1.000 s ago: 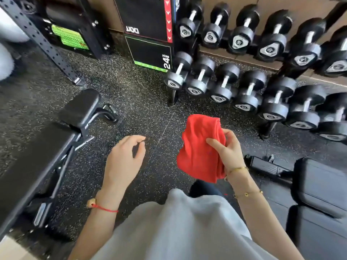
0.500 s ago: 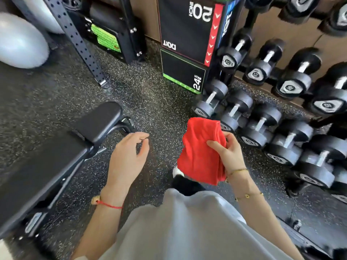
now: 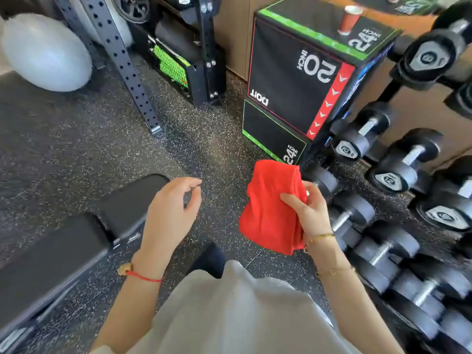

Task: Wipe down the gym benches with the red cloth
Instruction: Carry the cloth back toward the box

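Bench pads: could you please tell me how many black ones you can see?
2. The smaller black seat pad lies beside the left hand; the longer black back pad runs toward the lower left. Other benches may be out of frame.

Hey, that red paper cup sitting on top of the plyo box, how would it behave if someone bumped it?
The red paper cup looks tall and narrow, so it would probably tip easily. It seems thin-walled and likely light, so a nudge could slide it across the plyo box. Whether it holds liquid cannot be told.
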Available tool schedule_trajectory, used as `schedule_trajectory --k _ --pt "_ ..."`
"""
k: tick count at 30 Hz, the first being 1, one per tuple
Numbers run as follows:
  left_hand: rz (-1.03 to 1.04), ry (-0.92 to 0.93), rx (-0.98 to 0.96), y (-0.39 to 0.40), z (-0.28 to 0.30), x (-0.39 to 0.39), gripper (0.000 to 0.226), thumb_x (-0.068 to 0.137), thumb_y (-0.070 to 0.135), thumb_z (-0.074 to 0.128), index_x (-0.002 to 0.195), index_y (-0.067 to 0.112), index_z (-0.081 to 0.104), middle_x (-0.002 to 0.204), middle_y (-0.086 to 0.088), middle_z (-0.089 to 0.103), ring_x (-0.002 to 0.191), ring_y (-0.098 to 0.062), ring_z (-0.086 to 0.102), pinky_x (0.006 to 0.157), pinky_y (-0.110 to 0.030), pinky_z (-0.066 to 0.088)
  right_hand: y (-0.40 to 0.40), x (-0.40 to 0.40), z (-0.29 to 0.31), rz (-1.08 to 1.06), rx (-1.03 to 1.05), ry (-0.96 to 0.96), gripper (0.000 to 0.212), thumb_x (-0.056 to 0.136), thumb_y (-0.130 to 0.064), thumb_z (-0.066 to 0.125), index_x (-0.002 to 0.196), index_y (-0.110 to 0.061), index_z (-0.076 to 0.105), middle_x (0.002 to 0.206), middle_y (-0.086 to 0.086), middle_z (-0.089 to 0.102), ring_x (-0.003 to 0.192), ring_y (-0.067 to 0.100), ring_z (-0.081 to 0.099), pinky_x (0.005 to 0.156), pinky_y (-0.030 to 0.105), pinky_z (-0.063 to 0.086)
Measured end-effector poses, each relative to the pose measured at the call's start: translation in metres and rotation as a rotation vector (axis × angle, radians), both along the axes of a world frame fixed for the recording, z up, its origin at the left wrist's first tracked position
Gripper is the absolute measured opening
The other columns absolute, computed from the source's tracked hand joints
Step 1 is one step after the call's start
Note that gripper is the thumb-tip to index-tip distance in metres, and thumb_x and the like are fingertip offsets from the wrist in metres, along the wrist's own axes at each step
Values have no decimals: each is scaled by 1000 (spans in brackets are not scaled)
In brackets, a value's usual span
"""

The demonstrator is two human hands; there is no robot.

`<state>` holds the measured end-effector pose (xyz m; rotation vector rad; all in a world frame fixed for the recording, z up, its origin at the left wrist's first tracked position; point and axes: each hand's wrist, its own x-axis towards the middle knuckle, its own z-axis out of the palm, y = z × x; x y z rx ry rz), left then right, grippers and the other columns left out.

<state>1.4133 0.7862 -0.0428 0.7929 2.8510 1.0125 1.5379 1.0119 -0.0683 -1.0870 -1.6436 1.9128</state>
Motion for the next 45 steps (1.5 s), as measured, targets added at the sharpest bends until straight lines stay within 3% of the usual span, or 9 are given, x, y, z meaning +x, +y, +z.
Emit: schedule_trajectory --k 5,10,16,19,25,29,34,37,45 --pt "-14 -27 -17 40 -12 -90 21 97 23 55 114 22 67 106 8 69 95 -12 64 81 -23 44 34 -82 -18 -40 -7 -18 31 77 -3 74 98 -17 57 82 -3 63 77 12 58 75 31 50" --pt "-82 -6 10 81 -8 -202 24 97 21 57 118 18 67 108 5 69 58 1 42 71 -25 43 68 -185 -18 -78 -12 -18 27 78 -4 74 91 -22 59 84 -3 63 75 10 58 73 29 48" --pt "-185 57 -7 136 7 -340 24 97 21 56 118 16 67 109 5 69 95 -12 64 83 -28 52 112 -313 0 -122 3 35 28 78 -2 73 97 -16 57 83 -3 62 72 6 59 69 22 49" --pt "-227 62 -46 163 8 -393 25 97 23 55 119 18 66 108 7 69 86 -11 62 74 -23 48 132 -360 2 -170 -18 48 30 79 -1 72 101 -13 56 84 -3 62 73 8 57 70 25 48" --pt "-330 36 -44 224 5 -475 25 97 23 55 119 18 66 110 7 68 100 -9 63 87 -24 51 176 -427 -1 -261 -26 22 29 79 -1 72 100 -13 55 80 -7 61 62 -5 58 62 13 48" --pt "-366 39 -51 274 -3 -526 23 97 22 56 117 18 67 109 7 68 89 -11 62 83 -25 50 215 -470 -6 -294 -35 -3 26 79 -2 72 96 -16 56 83 -4 62 73 7 58 72 25 48" --pt "-406 40 -21 354 -9 -591 23 97 21 56 116 18 67 108 5 69 88 -8 60 82 -22 47 285 -531 -8 -347 -37 -8 31 79 -2 72 103 -11 56 84 -1 62 76 12 58 77 32 49" --pt "-443 52 -6 411 -6 -631 22 97 19 56 115 16 68 109 5 68 96 -12 63 87 -29 51 338 -572 -4 -371 -39 -4 34 79 -2 72 108 -9 56 90 4 62 85 18 58 84 40 50" --pt "-497 72 14 559 10 -730 23 97 20 54 115 17 68 111 6 68 104 -12 63 93 -32 52 486 -670 15 -416 -2 30 31 78 -2 72 102 -12 55 90 8 62 85 21 57 83 40 48"
